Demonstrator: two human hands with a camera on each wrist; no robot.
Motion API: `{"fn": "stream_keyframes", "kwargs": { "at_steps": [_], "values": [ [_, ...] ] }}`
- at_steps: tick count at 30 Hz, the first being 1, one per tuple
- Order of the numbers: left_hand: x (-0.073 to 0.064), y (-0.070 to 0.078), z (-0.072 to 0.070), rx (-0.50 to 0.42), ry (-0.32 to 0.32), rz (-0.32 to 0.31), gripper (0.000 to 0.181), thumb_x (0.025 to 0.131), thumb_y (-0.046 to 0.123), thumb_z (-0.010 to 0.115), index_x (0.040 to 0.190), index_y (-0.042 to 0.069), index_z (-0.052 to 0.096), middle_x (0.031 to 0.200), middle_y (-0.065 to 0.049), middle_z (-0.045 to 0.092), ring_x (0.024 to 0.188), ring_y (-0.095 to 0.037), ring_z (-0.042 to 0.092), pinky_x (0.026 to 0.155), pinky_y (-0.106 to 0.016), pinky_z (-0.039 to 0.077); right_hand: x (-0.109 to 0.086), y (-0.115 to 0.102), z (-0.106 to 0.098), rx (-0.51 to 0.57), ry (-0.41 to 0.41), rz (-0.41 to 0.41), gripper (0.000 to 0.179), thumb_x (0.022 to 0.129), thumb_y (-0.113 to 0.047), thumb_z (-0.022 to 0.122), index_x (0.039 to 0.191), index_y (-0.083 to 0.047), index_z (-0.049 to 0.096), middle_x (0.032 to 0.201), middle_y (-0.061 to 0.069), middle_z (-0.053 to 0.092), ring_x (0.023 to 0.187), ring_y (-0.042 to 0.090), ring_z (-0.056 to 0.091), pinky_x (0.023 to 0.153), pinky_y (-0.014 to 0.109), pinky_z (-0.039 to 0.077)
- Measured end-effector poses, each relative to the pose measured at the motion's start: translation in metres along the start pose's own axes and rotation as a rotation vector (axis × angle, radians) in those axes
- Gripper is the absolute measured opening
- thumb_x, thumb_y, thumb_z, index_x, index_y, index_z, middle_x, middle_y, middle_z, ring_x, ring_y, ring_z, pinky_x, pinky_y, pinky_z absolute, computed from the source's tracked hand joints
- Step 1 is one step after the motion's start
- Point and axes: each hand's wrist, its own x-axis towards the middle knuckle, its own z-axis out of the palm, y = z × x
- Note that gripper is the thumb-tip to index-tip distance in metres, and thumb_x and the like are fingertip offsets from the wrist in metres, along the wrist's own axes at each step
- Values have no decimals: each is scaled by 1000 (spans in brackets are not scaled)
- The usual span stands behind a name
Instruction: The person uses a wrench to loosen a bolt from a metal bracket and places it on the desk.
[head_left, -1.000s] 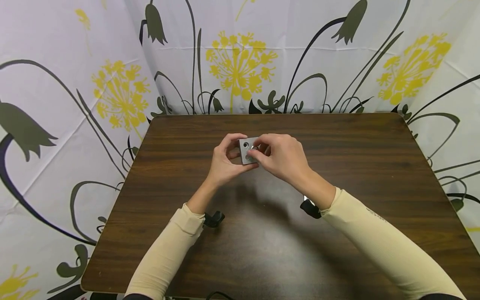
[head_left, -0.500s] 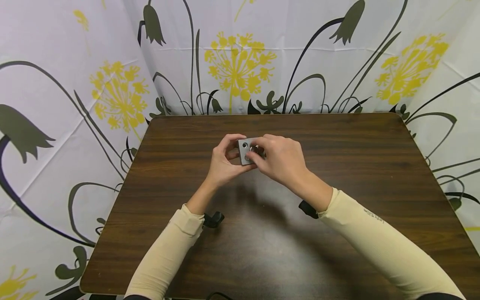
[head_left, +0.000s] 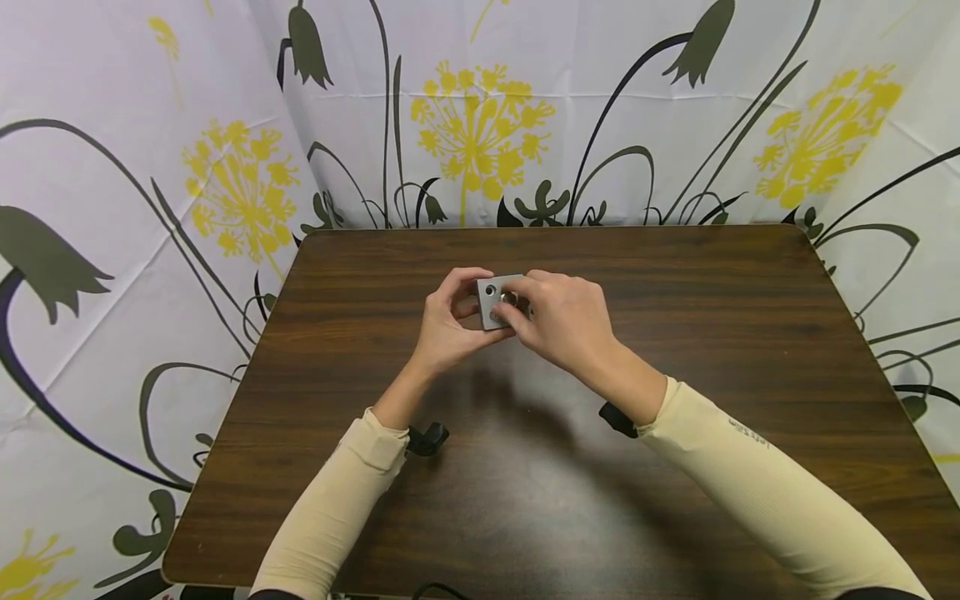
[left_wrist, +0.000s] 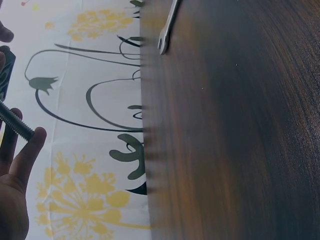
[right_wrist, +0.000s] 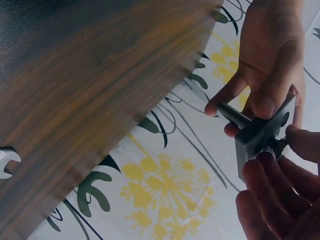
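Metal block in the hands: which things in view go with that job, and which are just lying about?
With the job:
metal block, held by the left hand
threaded bolt, sticking out from it
small shiny fitting, pinched by the right hand

Apparently lying about:
wrench, untouched on the table, perhaps for later
dark cable

A single line of small dark lettering [head_left: 748, 433] stands on the pale-yellow, close-fitting fabric sleeve [head_left: 757, 479] of the person's right arm, along its upper edge, a little behind the cuff. It seems to spell "letsslim", but the letters are too small and blurred to read with certainty.
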Motion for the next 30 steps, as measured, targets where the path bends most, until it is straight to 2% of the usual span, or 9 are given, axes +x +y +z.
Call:
{"fn": "stream_keyframes", "kwargs": {
  "at_steps": [7,16,18,21,24,25,28,30],
  "values": [
    [1,3,1,80,24,3,68,61,-7,86,120,-5,52,110,-14,61,98,-24,62,81,-48,54,0,0,-2,-27,2,-45,18,84,-30,72,99,-21,73,82,-6,62,55,13,54,44,32,44],
    [1,5,1,102,32,1,67,61,-5,87,119,-4,53,109,-11,61,98,-19,62,84,-48,53,1,0,-1,-31,-4,8,21,85,-37,70,97,-21,73,76,-7,62,50,12,50,41,30,39],
    [1,3,1,102,35,-4,67,61,-5,87,119,-3,54,109,-11,61,97,-22,62,84,-48,53,1,0,-1,-35,-7,2,21,85,-37,71,97,-21,73,76,-8,61,50,12,50,41,30,39],
    [-1,-10,0,114,38,-4,69,61,-1,88,121,8,55,111,-5,61,98,-21,62,85,-42,54,0,1,-1,-32,-1,-18,20,84,-34,72,99,-21,73,75,-7,59,51,13,51,42,31,41],
    [-1,-10,0,120,36,-3,69,61,0,88,122,10,55,111,-4,61,98,-20,62,84,-42,54,-1,1,-2,-27,4,-37,20,83,-31,74,100,-21,72,76,-6,58,52,13,52,42,33,43],
    [-1,-10,0,120,35,-1,69,62,1,88,122,9,55,111,-4,62,97,-19,62,84,-42,54,-1,2,-3,-26,5,-39,21,82,-30,74,101,-21,72,76,-5,59,53,13,53,43,33,43],
    [0,3,2,112,31,-3,67,62,-3,87,120,-1,54,109,-11,62,97,-20,62,83,-48,53,-1,2,-3,-29,12,-25,23,82,-34,74,101,-21,72,79,-6,63,53,13,54,42,33,42],
    [0,5,2,110,31,-5,67,62,-4,87,120,-3,53,109,-11,62,98,-19,62,84,-48,53,0,1,-3,-30,10,-9,23,83,-37,74,99,-21,73,78,-6,64,51,13,53,41,32,41]
  ]
}}
